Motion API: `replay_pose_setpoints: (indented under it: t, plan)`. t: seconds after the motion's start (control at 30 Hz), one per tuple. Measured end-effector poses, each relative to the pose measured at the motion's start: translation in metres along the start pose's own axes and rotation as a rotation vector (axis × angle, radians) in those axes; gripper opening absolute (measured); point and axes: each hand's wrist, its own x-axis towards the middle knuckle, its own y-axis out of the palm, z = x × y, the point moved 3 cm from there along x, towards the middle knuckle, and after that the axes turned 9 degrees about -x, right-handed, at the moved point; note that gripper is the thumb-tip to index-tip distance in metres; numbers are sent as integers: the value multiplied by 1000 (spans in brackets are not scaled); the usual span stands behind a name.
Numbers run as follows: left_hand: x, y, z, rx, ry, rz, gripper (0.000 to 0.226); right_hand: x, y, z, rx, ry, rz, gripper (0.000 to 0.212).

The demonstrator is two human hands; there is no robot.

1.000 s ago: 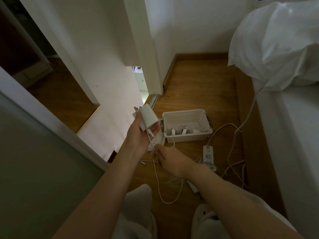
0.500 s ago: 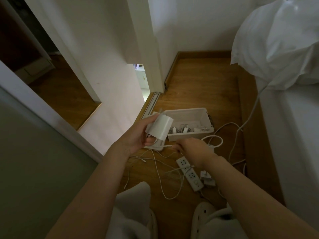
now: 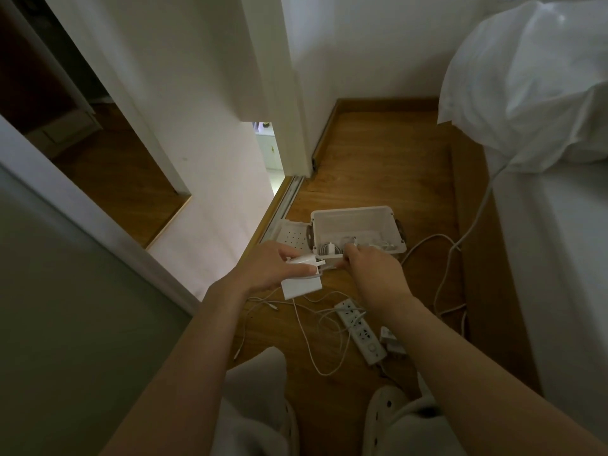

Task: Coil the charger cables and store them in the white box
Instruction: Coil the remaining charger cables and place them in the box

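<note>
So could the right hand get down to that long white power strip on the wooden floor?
Probably yes. The right hand hovers just above and beyond the long white power strip, with only loose thin white cables draped across it. It is pinching a cable, so it would need to let go first.

The person has 2 bare forearms, light grey trousers (image 3: 253, 383) and white perforated clogs (image 3: 383, 413).

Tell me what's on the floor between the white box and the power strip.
Head view: both hands, left hand holding the charger brick, right hand pinching its cable; loose cables below.
</note>
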Motion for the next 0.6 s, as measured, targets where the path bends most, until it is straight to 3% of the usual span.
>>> replay_pose_setpoints:
  t: [0.2, 0.3, 0.47, 0.6]
  plan:
    - [5, 6, 7, 262, 107, -132, 45, -3, -10, 15, -65, -29, 17, 24]
    - [6, 9, 5, 286, 169, -199, 43, -4, -8, 17, 115, 51, 170, 28]
    - [9, 10, 7, 276, 218, -313, 38, -6, -3, 19, 374, 12, 424, 34]
    - [8, 8, 2, 230, 236, -437, 36, -8, -7, 19, 598, 48, 350, 28]
